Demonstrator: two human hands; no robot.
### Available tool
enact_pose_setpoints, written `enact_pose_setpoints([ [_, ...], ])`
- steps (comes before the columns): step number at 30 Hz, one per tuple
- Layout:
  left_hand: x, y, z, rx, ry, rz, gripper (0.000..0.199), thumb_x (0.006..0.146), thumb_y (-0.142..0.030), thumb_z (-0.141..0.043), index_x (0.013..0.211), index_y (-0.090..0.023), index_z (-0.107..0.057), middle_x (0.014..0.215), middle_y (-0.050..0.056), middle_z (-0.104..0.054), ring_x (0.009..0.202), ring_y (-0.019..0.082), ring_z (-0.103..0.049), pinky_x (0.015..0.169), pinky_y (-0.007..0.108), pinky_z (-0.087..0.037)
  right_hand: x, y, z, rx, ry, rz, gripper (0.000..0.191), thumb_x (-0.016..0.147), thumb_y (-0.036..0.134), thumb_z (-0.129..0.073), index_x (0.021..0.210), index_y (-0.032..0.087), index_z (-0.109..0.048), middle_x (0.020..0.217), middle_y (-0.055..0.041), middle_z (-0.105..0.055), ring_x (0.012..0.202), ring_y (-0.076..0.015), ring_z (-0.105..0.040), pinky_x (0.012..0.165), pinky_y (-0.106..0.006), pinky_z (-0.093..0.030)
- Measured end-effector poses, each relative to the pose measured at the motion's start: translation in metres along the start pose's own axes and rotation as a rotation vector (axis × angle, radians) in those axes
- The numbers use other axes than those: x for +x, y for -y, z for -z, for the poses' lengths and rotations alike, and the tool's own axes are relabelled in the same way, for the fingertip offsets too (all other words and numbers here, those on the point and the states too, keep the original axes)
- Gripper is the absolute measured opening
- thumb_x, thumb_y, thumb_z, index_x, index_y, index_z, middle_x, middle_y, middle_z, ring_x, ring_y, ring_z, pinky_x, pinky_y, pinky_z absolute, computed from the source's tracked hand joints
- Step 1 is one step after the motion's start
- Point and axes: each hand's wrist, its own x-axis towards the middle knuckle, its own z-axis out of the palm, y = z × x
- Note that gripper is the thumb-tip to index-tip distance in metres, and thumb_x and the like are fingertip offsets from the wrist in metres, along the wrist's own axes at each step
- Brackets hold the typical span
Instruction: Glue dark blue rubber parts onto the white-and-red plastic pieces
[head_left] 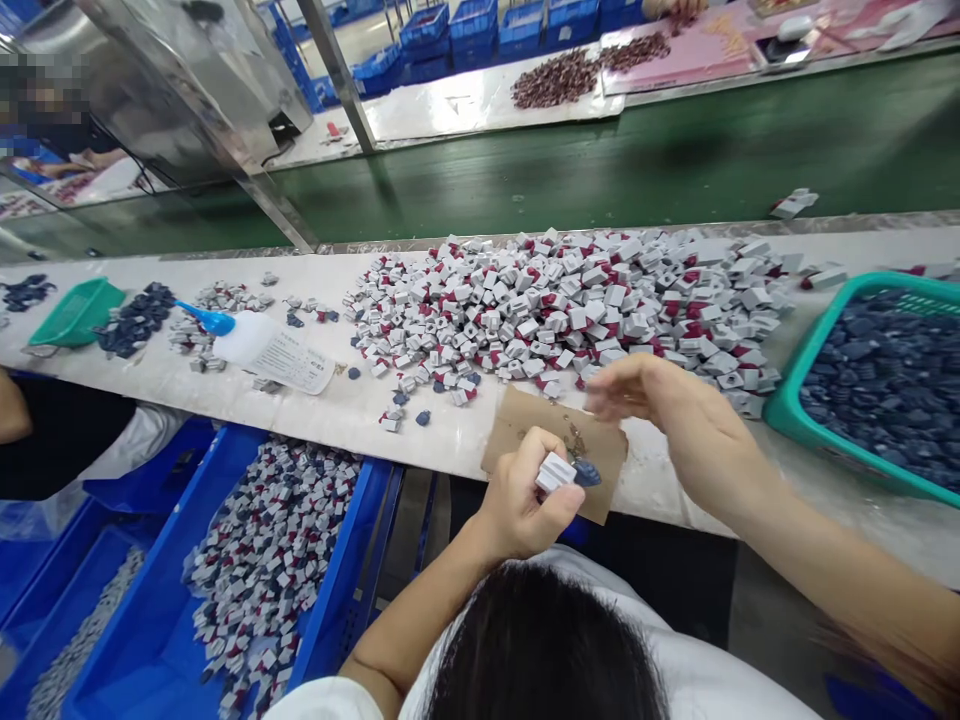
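My left hand [525,495] is closed around a small light-grey plastic block [556,473], held over a piece of brown cardboard [517,430]. Against the block's right side shows a dark blue piece [587,473]; whether the two are joined I cannot tell. Above and to the right, my right hand [664,405] hovers by the near edge of a big heap of grey and dark-red parts [555,300]. Its fingers are stretched out, a little blurred, and nothing shows in them. Small dark specks lie on the cardboard between the hands.
At right stands a green basket [784,405] of dark blue pieces. A white bottle with a blue nozzle [277,350] lies left of the heap. Blue bins [161,610] of parts sit below the table's left side. A green conveyor belt [465,180] runs behind. Other people work nearby.
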Motion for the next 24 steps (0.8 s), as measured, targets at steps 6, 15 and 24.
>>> enact_pose_setpoints([
  [6, 0.016, -0.008, -0.013, 0.213, -0.104, -0.241, 0.03, 0.087, -0.044, -0.035, 0.071, -0.022, -0.047, 0.062, 0.003, -0.051, 0.062, 0.018, -0.049, 0.062, 0.031, -0.042, 0.014, 0.011, -0.038, 0.387, 0.246, -0.519, 0.064, 0.079, 0.078, -0.041, 0.078, 0.017, -0.058, 0.071, -0.0082, -0.067, 0.068, -0.0188, -0.065, 0.064, -0.027, -0.053],
  [15, 0.02, -0.01, -0.024, 0.276, -0.195, -0.255, 0.032, 0.089, -0.043, -0.031, 0.069, -0.023, -0.045, 0.062, 0.004, -0.051, 0.057, 0.017, -0.046, 0.06, 0.031, -0.041, 0.004, 0.006, -0.033, 0.434, -0.005, -0.399, 0.068, 0.065, 0.085, -0.05, 0.064, 0.017, -0.058, 0.05, -0.006, -0.059, 0.05, -0.0176, -0.059, 0.048, -0.025, -0.048],
  [24, 0.017, -0.012, -0.031, 0.326, -0.161, -0.255, 0.031, 0.088, -0.042, -0.032, 0.068, -0.023, -0.047, 0.061, 0.004, -0.052, 0.057, 0.017, -0.047, 0.057, 0.03, -0.04, -0.006, 0.01, -0.033, 0.448, -0.049, -0.373, 0.066, 0.067, 0.084, -0.05, 0.057, 0.018, -0.055, 0.046, -0.0045, -0.055, 0.049, -0.0175, -0.06, 0.045, -0.024, -0.047],
])
